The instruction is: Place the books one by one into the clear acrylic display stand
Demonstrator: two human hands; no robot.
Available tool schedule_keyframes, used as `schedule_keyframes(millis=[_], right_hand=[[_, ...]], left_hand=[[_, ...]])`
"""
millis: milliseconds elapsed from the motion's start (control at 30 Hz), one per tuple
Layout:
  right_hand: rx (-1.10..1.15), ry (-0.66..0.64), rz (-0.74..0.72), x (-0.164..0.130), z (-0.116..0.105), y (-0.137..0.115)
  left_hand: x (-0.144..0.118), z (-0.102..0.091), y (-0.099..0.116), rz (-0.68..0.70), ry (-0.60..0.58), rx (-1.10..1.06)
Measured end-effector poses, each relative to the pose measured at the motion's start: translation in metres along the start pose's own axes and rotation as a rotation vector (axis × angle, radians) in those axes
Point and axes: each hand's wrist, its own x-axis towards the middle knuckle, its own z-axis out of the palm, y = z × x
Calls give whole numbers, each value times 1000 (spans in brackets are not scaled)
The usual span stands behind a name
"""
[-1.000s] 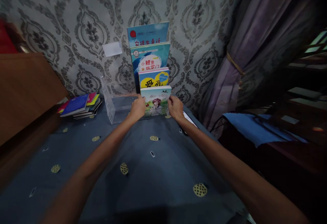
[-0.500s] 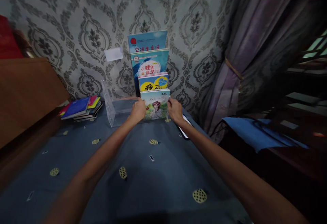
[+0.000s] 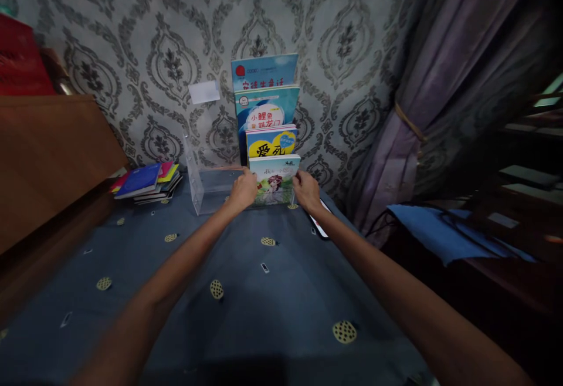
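Just above the centre of the frame, the left hand [image 3: 243,189] and the right hand [image 3: 306,190] close on the two side edges of the front book [image 3: 274,179], which stands upright as the lowest of four stepped books in a clear acrylic rack [image 3: 206,182] against the patterned wall. A stack of books [image 3: 147,181] lies at mid left on the blue tablecloth [image 3: 246,298], and a phone [image 3: 319,226] rests just beside the right wrist

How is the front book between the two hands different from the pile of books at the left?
The front book stands upright in the clear rack, left hand and right hand at its sides; the pile of books lies flat on the cloth, untouched. The front book is single; the pile holds several. Both have colourful covers.
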Motion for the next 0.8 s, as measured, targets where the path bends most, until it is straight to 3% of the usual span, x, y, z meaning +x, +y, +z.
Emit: schedule_keyframes(millis=[467,800], right_hand=[[89,1,-29,-11,2,8],[133,98,-82,-26,17,12]], left_hand=[[-9,2,-4,-18,-9,-100],[-16,2,-6,-25,-20,-101]])
